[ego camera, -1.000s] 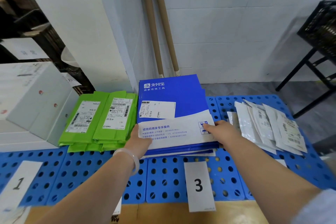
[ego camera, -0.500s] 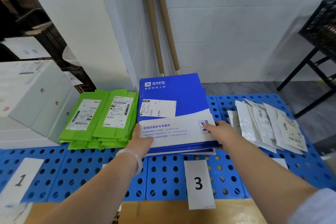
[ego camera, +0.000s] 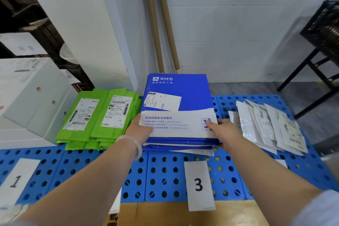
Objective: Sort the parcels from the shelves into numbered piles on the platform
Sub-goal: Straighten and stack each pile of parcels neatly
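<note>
While both hands are on pile 3 — platform (ego camera: 165,176): blue perforated panels across the lower frame; every pile sits on it.
White boxes (ego camera: 27,93): 9 o'clock, stacked, just beside the green pile.
Blue stack (ego camera: 183,147): centre, behind card 3 (ego camera: 199,185); lower mailers poke out unevenly at the near right corner.
Top parcel (ego camera: 183,88): blue mailer with a white band, lying flat on the blue stack; its far end reaches toward 12 o'clock, apparently past the platform's back edge.
Green parcels (ego camera: 97,115): 9 o'clock of the stack, edges almost touching it.
White pouches (ego camera: 266,126): 3 o'clock, fanned loosely, apart from the stack.
Left hand (ego camera: 139,130): thumb on top of the parcel's near left corner, pinching it; fingers below are hidden.
Right hand (ego camera: 225,132): thumb on the near right corner, fingers curled along the edge; I cannot tell whether lower mailers are pinched too.
Risk 1: slick film on film — on release the top parcel may slide toward 6 o'clock over card 3.
Risk 2: a sideways nudge toward 9 o'clock could push it onto the green parcels, mixing the piles.
Risk 3: the ragged layers underneath may tilt the top and let the far overhang tip it off.
</note>
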{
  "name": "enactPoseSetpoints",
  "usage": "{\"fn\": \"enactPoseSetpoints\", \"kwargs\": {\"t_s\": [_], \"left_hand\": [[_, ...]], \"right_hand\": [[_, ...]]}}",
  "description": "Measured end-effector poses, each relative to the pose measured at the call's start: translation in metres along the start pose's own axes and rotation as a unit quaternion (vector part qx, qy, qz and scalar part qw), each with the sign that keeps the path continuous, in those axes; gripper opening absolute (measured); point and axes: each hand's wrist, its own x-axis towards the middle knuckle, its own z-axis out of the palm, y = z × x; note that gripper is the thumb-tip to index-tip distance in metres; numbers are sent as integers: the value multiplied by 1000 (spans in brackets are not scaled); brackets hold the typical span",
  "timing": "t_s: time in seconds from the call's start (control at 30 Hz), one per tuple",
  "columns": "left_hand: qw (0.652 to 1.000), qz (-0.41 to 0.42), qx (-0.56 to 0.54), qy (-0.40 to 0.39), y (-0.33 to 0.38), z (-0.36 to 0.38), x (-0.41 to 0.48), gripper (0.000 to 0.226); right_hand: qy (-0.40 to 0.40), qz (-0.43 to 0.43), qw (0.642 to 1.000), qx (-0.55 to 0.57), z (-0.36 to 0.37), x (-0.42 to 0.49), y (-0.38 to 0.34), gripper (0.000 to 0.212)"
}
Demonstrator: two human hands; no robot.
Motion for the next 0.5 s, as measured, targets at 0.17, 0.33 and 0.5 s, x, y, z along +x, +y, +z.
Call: {"fn": "enactPoseSetpoints", "kwargs": {"t_s": [0.17,0.33,0.5], "left_hand": [[1000,17,-9,7,2,-3,4,50],[1000,3,24,-15,-2,-13,6,45],[1000,-28,-9,-6,-4,-12,11,58]], "right_hand": [[12,-10,1000,8,-1,4,0,26],[7,-21,1000,-17,-2,5,-3,23],[21,-43,998,-49,-2,4,-6,27]]}}
